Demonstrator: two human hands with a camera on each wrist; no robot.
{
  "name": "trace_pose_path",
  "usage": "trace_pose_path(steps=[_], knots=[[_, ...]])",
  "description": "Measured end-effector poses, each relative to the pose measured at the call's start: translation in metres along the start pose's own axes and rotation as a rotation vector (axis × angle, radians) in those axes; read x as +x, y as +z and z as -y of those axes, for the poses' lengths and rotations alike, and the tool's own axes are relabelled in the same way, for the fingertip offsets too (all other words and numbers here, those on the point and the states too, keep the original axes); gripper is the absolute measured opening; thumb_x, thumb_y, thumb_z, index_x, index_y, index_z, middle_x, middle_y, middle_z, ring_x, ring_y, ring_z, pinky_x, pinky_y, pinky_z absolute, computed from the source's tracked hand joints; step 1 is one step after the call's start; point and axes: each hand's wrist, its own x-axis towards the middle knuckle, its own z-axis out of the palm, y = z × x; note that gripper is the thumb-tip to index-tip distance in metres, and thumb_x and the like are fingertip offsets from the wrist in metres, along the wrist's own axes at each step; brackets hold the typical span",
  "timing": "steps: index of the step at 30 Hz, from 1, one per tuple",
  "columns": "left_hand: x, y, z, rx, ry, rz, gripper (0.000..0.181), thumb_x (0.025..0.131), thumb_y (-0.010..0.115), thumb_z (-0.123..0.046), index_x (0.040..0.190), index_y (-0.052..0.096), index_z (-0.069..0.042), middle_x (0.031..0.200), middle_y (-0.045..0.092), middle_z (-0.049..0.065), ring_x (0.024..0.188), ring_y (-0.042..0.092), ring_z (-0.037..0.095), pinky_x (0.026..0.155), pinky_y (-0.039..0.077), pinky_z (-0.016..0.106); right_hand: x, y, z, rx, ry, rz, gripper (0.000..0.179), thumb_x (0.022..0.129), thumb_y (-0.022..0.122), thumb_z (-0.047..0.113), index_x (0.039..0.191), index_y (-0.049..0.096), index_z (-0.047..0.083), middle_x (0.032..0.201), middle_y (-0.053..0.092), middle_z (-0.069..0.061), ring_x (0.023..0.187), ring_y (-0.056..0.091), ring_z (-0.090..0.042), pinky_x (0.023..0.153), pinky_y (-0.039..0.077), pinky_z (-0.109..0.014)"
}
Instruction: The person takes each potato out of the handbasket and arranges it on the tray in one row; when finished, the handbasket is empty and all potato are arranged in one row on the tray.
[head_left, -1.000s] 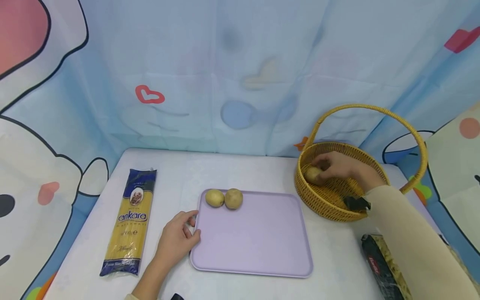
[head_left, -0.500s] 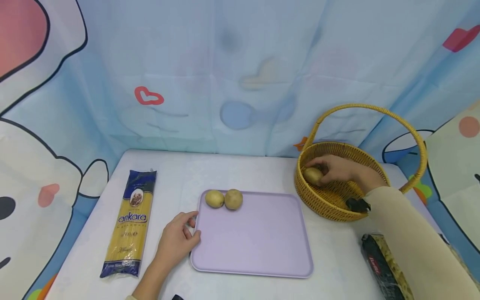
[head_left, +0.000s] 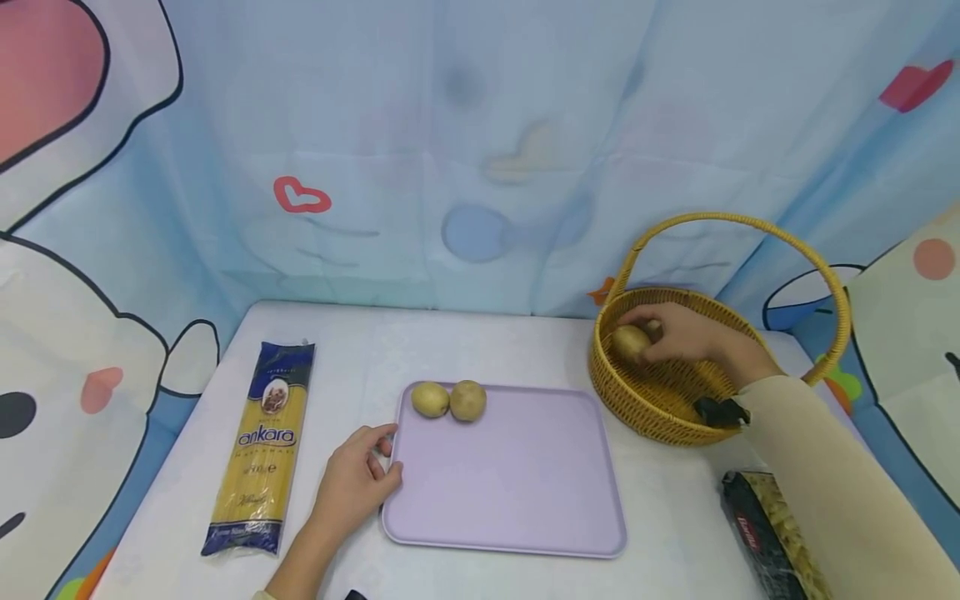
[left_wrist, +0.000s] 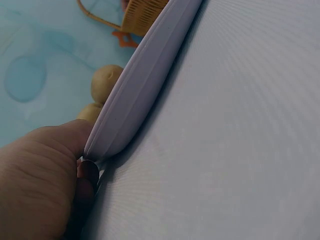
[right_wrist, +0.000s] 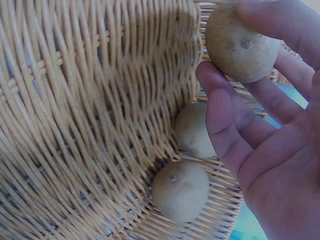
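Observation:
My right hand (head_left: 678, 333) is inside the yellow wicker basket (head_left: 652, 421), holding a potato (right_wrist: 245, 45) between thumb and fingers. Below that hand, two more potatoes, one lower (right_wrist: 181, 191) and one partly behind the fingers (right_wrist: 194, 130), lie against the weave in the right wrist view. At the left edge of a lilac tray (head_left: 510, 475), my left hand (head_left: 352, 479) grips the rim, thumb on top and fingers partly hidden. Two potatoes sit side by side in the tray's far left corner, a yellowish one (head_left: 430, 400) and a browner one (head_left: 468, 401).
A long spaghetti packet (head_left: 258, 446) lies left of the tray. Near the right forearm is a dark pasta bag (head_left: 768, 533), partly covered by the sleeve. The basket's tall handle (head_left: 735, 218) arches over the right hand. A patterned curtain (head_left: 480, 167) hangs behind the table.
The right hand's potato has shifted slightly within the basket and shows more clearly between the fingers. The left hand keeps its place on the tray rim.

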Motion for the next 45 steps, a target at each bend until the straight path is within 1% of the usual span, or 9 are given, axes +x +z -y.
trace_pose_path(steps=[5, 10, 19, 23, 26, 31, 35, 41, 45], knots=[[-0.001, 0.000, -0.001, 0.003, -0.016, 0.008, 0.051, 0.074, 0.079, -0.007, 0.122, 0.065, -0.008, 0.088, 0.055, -0.009, 0.059, 0.052, 0.003, 0.052, 0.045, 0.021, -0.003, -0.003, 0.009, 0.027, 0.003, -0.004, 0.061, 0.079, 0.080, 0.019, 0.134, 0.054, 0.008, 0.125, 0.057, -0.013, 0.098, 0.063, -0.028, 0.076, 0.053, -0.037], [-0.002, 0.000, -0.001, 0.011, -0.016, 0.005, 0.050, 0.074, 0.079, -0.008, 0.122, 0.065, -0.009, 0.088, 0.055, -0.009, 0.059, 0.052, 0.003, 0.052, 0.045, 0.021, -0.005, -0.006, 0.023, 0.027, -0.005, -0.008, 0.061, 0.080, 0.080, 0.020, 0.134, 0.054, 0.011, 0.124, 0.057, -0.010, 0.096, 0.063, -0.029, 0.073, 0.054, -0.037], [0.001, 0.000, -0.003, 0.013, -0.023, 0.004, 0.050, 0.074, 0.079, -0.007, 0.123, 0.065, -0.008, 0.088, 0.055, -0.008, 0.060, 0.052, 0.003, 0.053, 0.045, 0.020, -0.005, -0.012, 0.052, -0.014, -0.092, -0.026, 0.059, 0.082, 0.079, 0.027, 0.135, 0.055, 0.015, 0.117, 0.059, -0.004, 0.093, 0.061, -0.023, 0.075, 0.052, -0.039], [0.001, 0.000, -0.005, 0.014, -0.030, 0.006, 0.051, 0.074, 0.079, -0.007, 0.123, 0.065, -0.008, 0.088, 0.055, -0.008, 0.060, 0.052, 0.003, 0.053, 0.046, 0.020, -0.003, -0.010, 0.065, -0.047, -0.083, -0.039, 0.059, 0.081, 0.080, 0.033, 0.133, 0.056, 0.019, 0.112, 0.061, -0.002, 0.091, 0.059, -0.022, 0.076, 0.051, -0.038], [0.002, 0.000, -0.005, 0.023, -0.030, 0.006, 0.051, 0.074, 0.079, -0.008, 0.123, 0.065, -0.008, 0.088, 0.055, -0.008, 0.060, 0.052, 0.003, 0.053, 0.045, 0.020, -0.001, -0.007, 0.076, -0.071, -0.089, -0.049, 0.059, 0.079, 0.081, 0.032, 0.132, 0.057, 0.019, 0.109, 0.061, -0.002, 0.089, 0.059, -0.021, 0.074, 0.050, -0.038], [0.003, 0.000, -0.004, 0.030, -0.028, -0.001, 0.050, 0.074, 0.078, -0.008, 0.123, 0.065, -0.008, 0.088, 0.055, -0.009, 0.060, 0.052, 0.003, 0.052, 0.045, 0.020, 0.003, -0.002, 0.091, -0.064, -0.095, -0.054, 0.061, 0.078, 0.082, 0.029, 0.132, 0.057, 0.019, 0.106, 0.063, -0.002, 0.089, 0.061, -0.020, 0.073, 0.051, -0.037], [0.003, 0.001, -0.004, 0.024, -0.027, -0.002, 0.051, 0.074, 0.078, -0.008, 0.123, 0.065, -0.009, 0.088, 0.055, -0.009, 0.059, 0.052, 0.003, 0.052, 0.045, 0.020, 0.005, 0.004, 0.100, -0.046, -0.121, -0.052, 0.062, 0.077, 0.083, 0.025, 0.132, 0.057, 0.015, 0.111, 0.062, -0.002, 0.091, 0.062, -0.020, 0.073, 0.052, -0.037], [0.003, 0.003, -0.004, 0.015, -0.024, -0.001, 0.051, 0.074, 0.078, -0.007, 0.123, 0.065, -0.008, 0.088, 0.055, -0.008, 0.060, 0.052, 0.003, 0.053, 0.045, 0.020, 0.009, 0.014, 0.111, -0.018, -0.180, -0.039, 0.059, 0.077, 0.082, 0.017, 0.130, 0.058, 0.019, 0.120, 0.057, -0.003, 0.091, 0.064, -0.020, 0.070, 0.053, -0.036], [0.004, 0.003, -0.004, 0.013, -0.026, -0.001, 0.051, 0.074, 0.078, -0.007, 0.123, 0.065, -0.008, 0.088, 0.055, -0.008, 0.060, 0.052, 0.003, 0.053, 0.046, 0.020, 0.013, 0.023, 0.117, 0.002, -0.188, -0.031, 0.058, 0.077, 0.081, 0.016, 0.131, 0.058, 0.020, 0.124, 0.057, -0.002, 0.088, 0.065, -0.018, 0.071, 0.054, -0.035]])
